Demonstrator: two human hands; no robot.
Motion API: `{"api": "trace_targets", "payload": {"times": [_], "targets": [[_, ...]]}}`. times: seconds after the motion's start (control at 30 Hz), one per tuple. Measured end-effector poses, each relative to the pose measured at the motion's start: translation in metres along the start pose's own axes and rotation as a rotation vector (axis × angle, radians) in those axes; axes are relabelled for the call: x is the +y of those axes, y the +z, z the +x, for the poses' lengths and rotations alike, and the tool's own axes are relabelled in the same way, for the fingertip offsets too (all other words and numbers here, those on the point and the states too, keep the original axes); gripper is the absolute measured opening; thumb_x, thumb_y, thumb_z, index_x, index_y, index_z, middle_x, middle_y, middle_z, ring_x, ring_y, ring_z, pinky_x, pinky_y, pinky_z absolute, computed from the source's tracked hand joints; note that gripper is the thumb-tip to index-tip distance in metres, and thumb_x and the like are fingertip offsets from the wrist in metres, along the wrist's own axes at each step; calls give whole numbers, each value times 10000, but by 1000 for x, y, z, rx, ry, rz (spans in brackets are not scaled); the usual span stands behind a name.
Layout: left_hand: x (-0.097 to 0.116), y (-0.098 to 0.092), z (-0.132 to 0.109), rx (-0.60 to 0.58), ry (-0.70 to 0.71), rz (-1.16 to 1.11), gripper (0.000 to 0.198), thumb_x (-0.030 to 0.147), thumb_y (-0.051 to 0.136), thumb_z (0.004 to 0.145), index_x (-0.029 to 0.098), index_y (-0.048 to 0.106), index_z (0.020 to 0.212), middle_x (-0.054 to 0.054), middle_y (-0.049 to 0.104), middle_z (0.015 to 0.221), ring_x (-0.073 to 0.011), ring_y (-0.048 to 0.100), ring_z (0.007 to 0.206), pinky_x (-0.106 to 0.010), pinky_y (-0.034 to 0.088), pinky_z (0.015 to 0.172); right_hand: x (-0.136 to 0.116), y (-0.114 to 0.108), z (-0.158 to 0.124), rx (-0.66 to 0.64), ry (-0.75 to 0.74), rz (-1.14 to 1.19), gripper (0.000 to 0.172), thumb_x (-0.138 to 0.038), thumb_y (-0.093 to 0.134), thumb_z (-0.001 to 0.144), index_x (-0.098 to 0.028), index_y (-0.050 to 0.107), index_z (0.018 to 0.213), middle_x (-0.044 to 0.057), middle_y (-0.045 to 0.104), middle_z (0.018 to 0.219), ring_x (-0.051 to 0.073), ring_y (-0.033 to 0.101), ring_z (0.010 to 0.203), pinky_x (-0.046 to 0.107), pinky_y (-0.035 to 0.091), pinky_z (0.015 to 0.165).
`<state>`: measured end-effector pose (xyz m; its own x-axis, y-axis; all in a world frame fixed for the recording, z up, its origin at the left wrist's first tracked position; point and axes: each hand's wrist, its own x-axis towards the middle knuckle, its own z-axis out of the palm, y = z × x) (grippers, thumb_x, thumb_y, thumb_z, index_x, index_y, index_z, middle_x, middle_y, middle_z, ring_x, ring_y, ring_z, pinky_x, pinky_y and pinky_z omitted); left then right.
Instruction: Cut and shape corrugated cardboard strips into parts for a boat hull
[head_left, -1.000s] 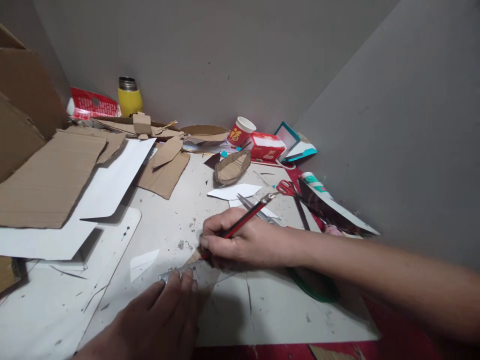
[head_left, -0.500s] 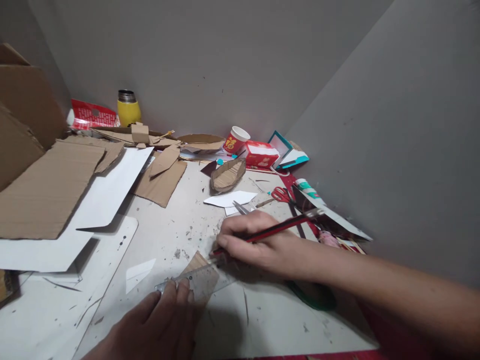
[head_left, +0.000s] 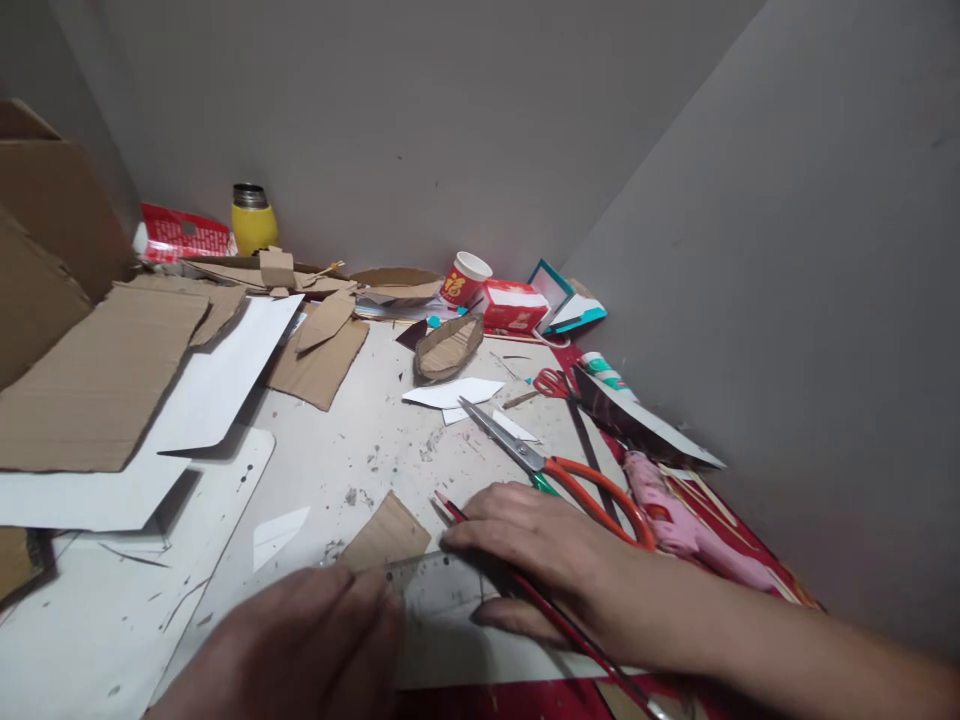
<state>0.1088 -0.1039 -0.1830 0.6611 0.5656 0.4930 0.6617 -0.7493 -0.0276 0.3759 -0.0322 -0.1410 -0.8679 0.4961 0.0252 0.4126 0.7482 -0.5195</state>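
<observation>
My right hand [head_left: 540, 550] lies flat on the white work surface [head_left: 375, 450], fingers stretched toward the right end of a clear plastic ruler [head_left: 431, 585]. A red and black pencil [head_left: 450, 507] lies on the table under that hand, its tip poking out past the fingers. My left hand [head_left: 300, 650] is at the bottom edge, slightly blurred. Its fingertips rest flat on the ruler's left part. The ruler lies across the lower edge of a small brown cardboard piece [head_left: 386, 535].
Orange-handled scissors [head_left: 570, 478] and a pink glue gun [head_left: 675, 520] lie just right of my right hand. Farther back are a cardboard boat shape [head_left: 448, 347], white paper scraps [head_left: 450, 392], small red scissors [head_left: 553, 382], a paper cup [head_left: 465, 278] and a yellow flask [head_left: 253, 218]. Cardboard sheets [head_left: 97, 380] cover the left.
My right hand has lowered from a writing grip to lying flat, and the pencil now rests on the table beneath it. The scissors and glue gun have come into view.
</observation>
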Motion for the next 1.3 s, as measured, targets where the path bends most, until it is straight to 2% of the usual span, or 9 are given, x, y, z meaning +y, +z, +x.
{"api": "trace_targets", "payload": {"times": [0.1, 0.27, 0.4, 0.6, 0.77, 0.87, 1.0, 1.13, 1.3], "targets": [[-12, -13, 10, -106, -286, -206, 264, 251, 481, 894, 216, 620, 1115, -47, 726, 953, -187, 663, 779, -284, 525, 651, -3, 5, -11, 12, 5, -71, 320, -224, 548, 929, -140, 551, 1237, 131, 630, 1007, 229, 563, 962, 389, 471, 844], [-22, -40, 25, -444, -695, -330, 280, 391, 554, 823, 217, 632, 1027, -50, 696, 883, -228, 653, 776, -324, 486, 645, -8, 5, -21, -8, 1, -93, 365, -196, 558, 894, -115, 527, 1249, 138, 615, 1029, 234, 554, 962, 398, 483, 842], [-14, -52, 31, -594, -731, -329, 326, 402, 659, 715, 206, 622, 974, -75, 672, 947, -281, 628, 860, -369, 450, 706, -19, 3, -31, -33, -18, -128, 394, -143, 538, 861, -116, 523, 1253, 147, 611, 1036, 245, 555, 967, 413, 491, 847], [2, -62, 28, -571, -751, -338, 296, 376, 677, 687, 200, 581, 905, -66, 651, 917, -253, 597, 819, -334, 409, 673, -46, 0, -32, -80, -42, -206, 483, -54, 494, 797, -117, 509, 1276, 158, 602, 1108, 249, 560, 1016, 377, 492, 888], [9, -57, 17, -399, -837, -545, 225, 274, 653, 675, 209, 490, 816, 17, 588, 765, -183, 551, 719, -274, 378, 615, -65, 0, -25, -157, -49, -321, 306, -38, 521, 746, -161, 584, 1019, 103, 624, 986, 225, 571, 864, 325, 483, 754], [3, -60, 6, -178, -902, -881, 223, 301, 643, 723, 215, 451, 799, 46, 570, 715, -151, 545, 680, -242, 395, 602, -68, 2, -23, -203, -136, -298, 279, -111, 580, 707, -156, 574, 983, 113, 623, 979, 228, 560, 843, 318, 464, 725], [-8, -86, -9, 208, -1059, -1210, 387, 431, 751, 706, 213, 500, 902, 27, 656, 745, -153, 608, 655, -240, 455, 602, -66, 8, -21, -213, -140, -114, 235, -128, 550, 727, -172, 584, 955, 91, 634, 933, 198, 557, 806, 282, 440, 690], [-10, -116, -21, 505, -1147, -1242, 473, 418, 810, 669, 224, 524, 991, 17, 708, 724, -159, 649, 584, -250, 502, 565, -52, 17, 5, 47, 82, 329, 122, -126, 598, 673, -177, 582, 783, 0, 595, 707, 140, 524, 630, 235, 407, 577], [-4, -125, -26, 595, -1090, -1217, 488, 440, 800, 673, 227, 519, 1009, 4, 734, 764, -159, 669, 587, -260, 531, 587, -28, 30, 77, 301, 194, 440, 233, -345, 530, 868, -152, 585, 986, 20, 630, 725, 154, 599, 604, 262, 461, 577]]}}
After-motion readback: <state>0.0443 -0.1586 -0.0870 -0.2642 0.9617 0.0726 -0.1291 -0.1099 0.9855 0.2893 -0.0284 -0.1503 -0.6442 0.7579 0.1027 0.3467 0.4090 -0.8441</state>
